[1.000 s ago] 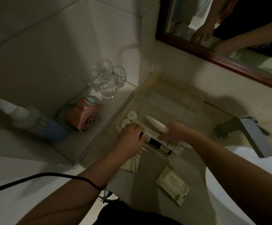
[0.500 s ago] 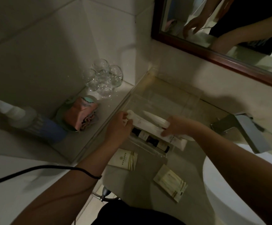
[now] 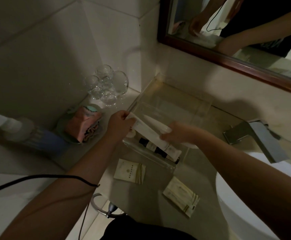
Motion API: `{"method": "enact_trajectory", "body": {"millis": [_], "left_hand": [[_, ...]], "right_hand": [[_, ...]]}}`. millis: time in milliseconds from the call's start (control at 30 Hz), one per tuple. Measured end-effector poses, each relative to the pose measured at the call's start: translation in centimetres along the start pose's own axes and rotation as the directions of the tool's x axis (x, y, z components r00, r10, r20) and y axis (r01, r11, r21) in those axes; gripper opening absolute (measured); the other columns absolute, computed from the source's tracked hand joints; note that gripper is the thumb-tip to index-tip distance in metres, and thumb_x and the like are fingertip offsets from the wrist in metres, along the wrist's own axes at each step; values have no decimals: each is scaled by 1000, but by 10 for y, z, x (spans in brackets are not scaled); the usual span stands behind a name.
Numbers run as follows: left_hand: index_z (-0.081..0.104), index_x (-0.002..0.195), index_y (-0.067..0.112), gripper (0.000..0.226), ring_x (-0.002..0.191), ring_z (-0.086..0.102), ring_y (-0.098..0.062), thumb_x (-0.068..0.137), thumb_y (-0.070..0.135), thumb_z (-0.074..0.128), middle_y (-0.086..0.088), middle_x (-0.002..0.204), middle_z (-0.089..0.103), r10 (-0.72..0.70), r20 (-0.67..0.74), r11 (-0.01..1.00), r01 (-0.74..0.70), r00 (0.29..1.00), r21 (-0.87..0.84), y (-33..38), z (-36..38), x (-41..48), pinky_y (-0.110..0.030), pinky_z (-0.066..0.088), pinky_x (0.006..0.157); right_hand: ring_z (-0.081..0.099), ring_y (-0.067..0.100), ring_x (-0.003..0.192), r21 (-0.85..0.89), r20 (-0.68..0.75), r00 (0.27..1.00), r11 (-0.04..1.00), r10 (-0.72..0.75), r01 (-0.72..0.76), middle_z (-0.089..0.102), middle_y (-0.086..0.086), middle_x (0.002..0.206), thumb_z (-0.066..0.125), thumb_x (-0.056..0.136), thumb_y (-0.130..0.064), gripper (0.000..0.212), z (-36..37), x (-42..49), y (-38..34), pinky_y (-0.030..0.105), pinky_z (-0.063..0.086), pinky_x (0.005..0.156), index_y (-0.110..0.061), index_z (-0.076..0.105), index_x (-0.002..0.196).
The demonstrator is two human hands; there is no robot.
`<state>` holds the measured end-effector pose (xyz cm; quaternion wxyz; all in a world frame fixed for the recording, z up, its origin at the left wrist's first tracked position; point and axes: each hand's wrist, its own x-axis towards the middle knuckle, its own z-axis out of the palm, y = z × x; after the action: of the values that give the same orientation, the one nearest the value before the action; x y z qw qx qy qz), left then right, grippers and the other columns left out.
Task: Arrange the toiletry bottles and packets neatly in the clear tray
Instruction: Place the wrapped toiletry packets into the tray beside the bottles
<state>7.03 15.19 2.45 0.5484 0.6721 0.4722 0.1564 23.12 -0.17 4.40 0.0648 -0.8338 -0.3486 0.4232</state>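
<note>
Both hands, left hand [image 3: 122, 122] & right hand [image 3: 177, 134], pinch long white packet [image 3: 156, 136] ends, squaring it w/ clear rectangular plastic tray [image 3: 202, 105], dark bottle [image 3: 154, 148] at packet's 6 o'clock.

A dim bathroom, likely a hotel's. White wall tiles [image 3: 42, 54] at 10 o'clock; wood-framed mirror [image 3: 228, 54] at 1 o'clock; white basin [image 3: 241, 205] with a squared metal faucet [image 3: 255, 135] at 4 o'clock. Stone bench [image 3: 141, 201] carrying a clear tray [image 3: 200, 108], small toiletry packets [image 3: 130, 171], upturned glasses [image 3: 106, 85] in the corner, and a folded washcloth [image 3: 82, 127] at 9 o'clock.
</note>
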Motion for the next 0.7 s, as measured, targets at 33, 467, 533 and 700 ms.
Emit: {"method": "enact_trajectory", "body": {"millis": [33, 467, 533, 700], "left_hand": [[63, 89, 12, 6, 58, 62, -13, 84, 8, 65, 0, 76, 66, -13, -1, 1000, 13, 1000, -11, 0, -1, 1, -20, 53, 47], [62, 94, 10, 7, 70, 65, -13, 87, 9, 60, -6, 85, 66, -104, -50, 986, 96, 993, -136, 0, -15, 7, -13, 48, 46], [63, 96, 10, 10, 73, 66, -15, 87, 12, 60, -8, 89, 68, -71, -45, 997, 70, 996, -39, -2, -11, 10, -19, 52, 52], [67, 83, 9, 15, 72, 67, -24, 84, 23, 63, -7, 77, 68, -3, -23, 965, 9, 1000, 264, -9, 3, 18, -37, 57, 65]], "right_hand": [[59, 23, 107, 1, 8, 1000, 1000, -2, 2, 62, 3, 123, 68, 82, -52, 60, 1, 0, 0, 43, 48, 97, -18, 57, 130], [64, 15, 89, 113, 88, 996, 993, 10, -20, 63, -3, 101, 76, 81, -37, 47, -5, -7, 17, 35, 50, 87, -18, 55, 118], [66, 21, 98, 93, 71, 997, 995, 28, -35, 64, 2, 112, 78, 79, -37, 56, -5, -4, 20, 41, 52, 94, -17, 54, 126], [60, 22, 102, -94, 6, 998, 994, 57, -56, 63, 5, 115, 76, 80, -36, 52, -3, 3, 26, 37, 50, 92, -14, 58, 124]]}}
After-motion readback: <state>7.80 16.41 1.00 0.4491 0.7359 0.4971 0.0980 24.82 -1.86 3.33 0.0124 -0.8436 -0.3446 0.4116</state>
